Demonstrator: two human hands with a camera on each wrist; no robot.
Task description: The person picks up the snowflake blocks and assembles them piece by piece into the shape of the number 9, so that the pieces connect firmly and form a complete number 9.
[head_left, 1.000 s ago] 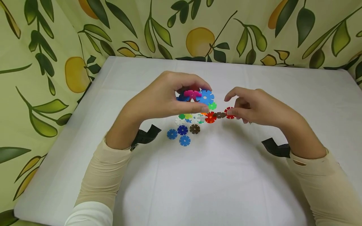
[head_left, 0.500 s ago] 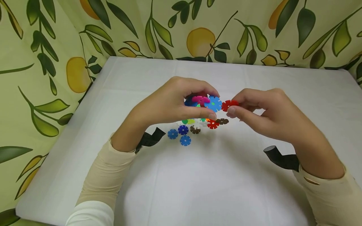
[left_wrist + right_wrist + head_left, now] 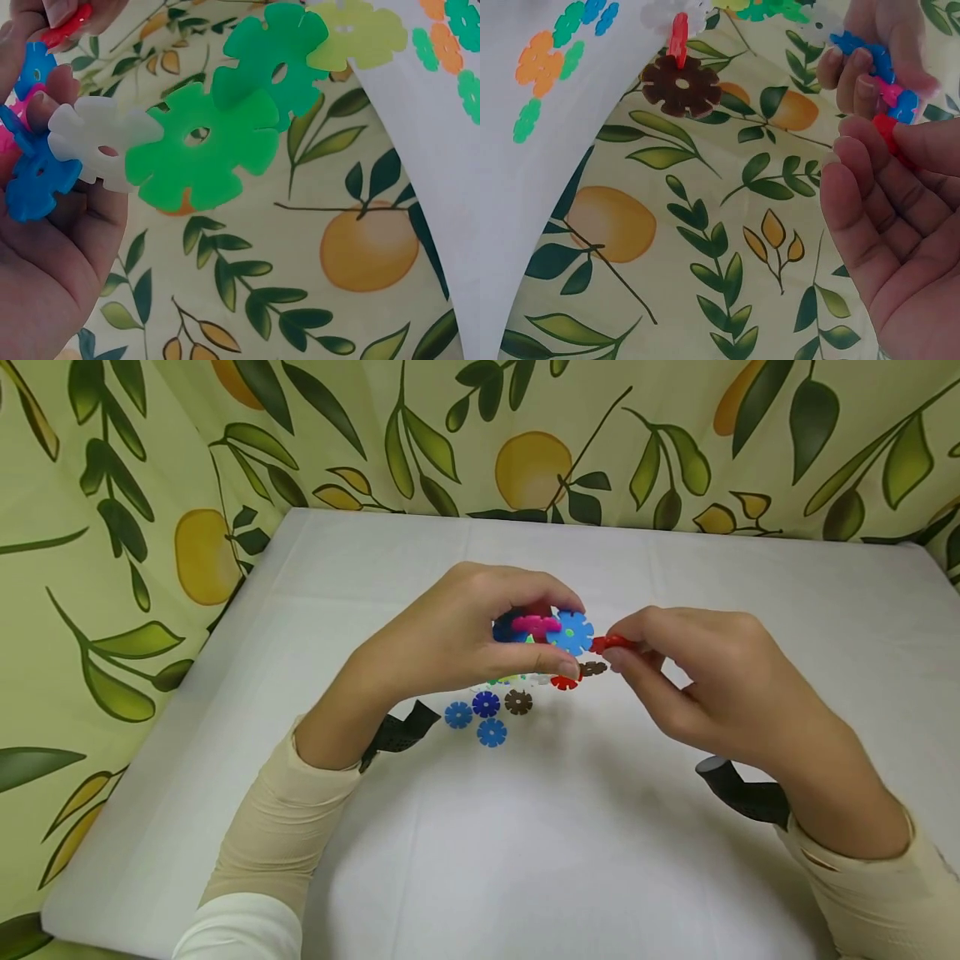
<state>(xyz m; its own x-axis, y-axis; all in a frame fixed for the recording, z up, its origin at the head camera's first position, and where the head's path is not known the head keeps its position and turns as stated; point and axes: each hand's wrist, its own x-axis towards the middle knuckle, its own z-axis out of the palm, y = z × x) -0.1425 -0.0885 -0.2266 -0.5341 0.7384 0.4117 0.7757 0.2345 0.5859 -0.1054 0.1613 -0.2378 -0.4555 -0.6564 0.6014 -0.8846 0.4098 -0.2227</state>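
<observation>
My left hand (image 3: pixel 450 635) grips a linked chain of plastic snowflake discs above the table. A light blue disc (image 3: pixel 570 632) sticks out past its fingertips, beside a pink disc (image 3: pixel 536 627). In the left wrist view the chain runs on through a white disc (image 3: pixel 82 131), a bright green disc (image 3: pixel 232 157), a teal disc (image 3: pixel 251 45) and a pale yellow disc (image 3: pixel 367 45). My right hand (image 3: pixel 712 685) pinches a red disc (image 3: pixel 601 645) between thumb and forefinger. That red disc is turned nearly edge-on, right at the light blue disc's rim.
Below the hands, loose discs lie on the white table (image 3: pixel 585 860), among them a dark blue disc (image 3: pixel 486 704) and a brown disc (image 3: pixel 518 702). Another brown disc (image 3: pixel 664 90) joins a red one. Leaf-patterned cloth (image 3: pixel 450 435) hangs behind. Black camera mounts (image 3: pixel 742 789) jut from both wrists.
My right hand has brought the red disc up from beside a brown disc to the light blue one, then turned it edge-on. My left hand has shifted slightly right with the chain.
</observation>
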